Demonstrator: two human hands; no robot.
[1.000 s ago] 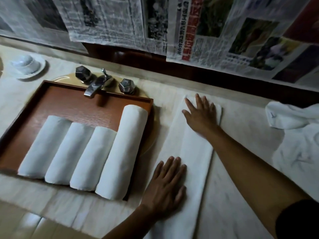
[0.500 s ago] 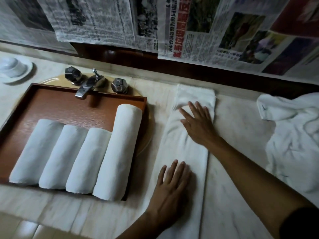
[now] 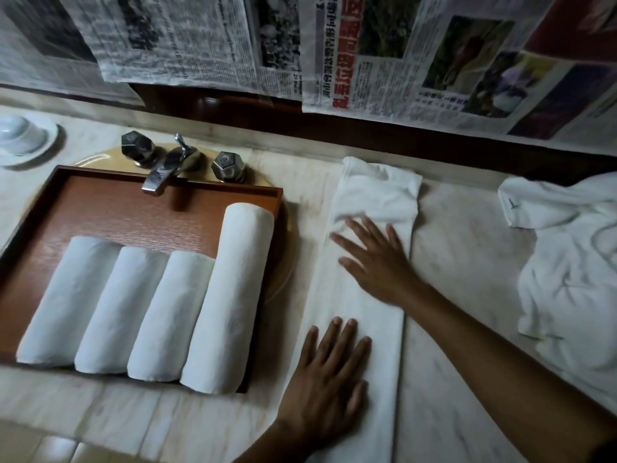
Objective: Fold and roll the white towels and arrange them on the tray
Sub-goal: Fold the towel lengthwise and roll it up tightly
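Towel (image 3: pixel 364 302) of white soft terry lies as a long narrow folded strip on the pale marble counter (image 3: pixel 467 262), at 3 o'clock from the tray (image 3: pixel 110 208). Its far end is a little wrinkled. The left hand (image 3: pixel 329 379) presses flat on the near part, fingers spread and grasping nothing. The right hand (image 3: pixel 374 262) lies flat at 12 o'clock from it, fingers also spread and loose, slightly blurred. The tray is rectangular, of brown wood with a raised rim, and holds four rolled towels (image 3: pixel 160 309) side by side, cylinder shaped; the rightmost is longest. A crumpled white pile (image 3: pixel 574 262) lies at 3 o'clock from the strip.
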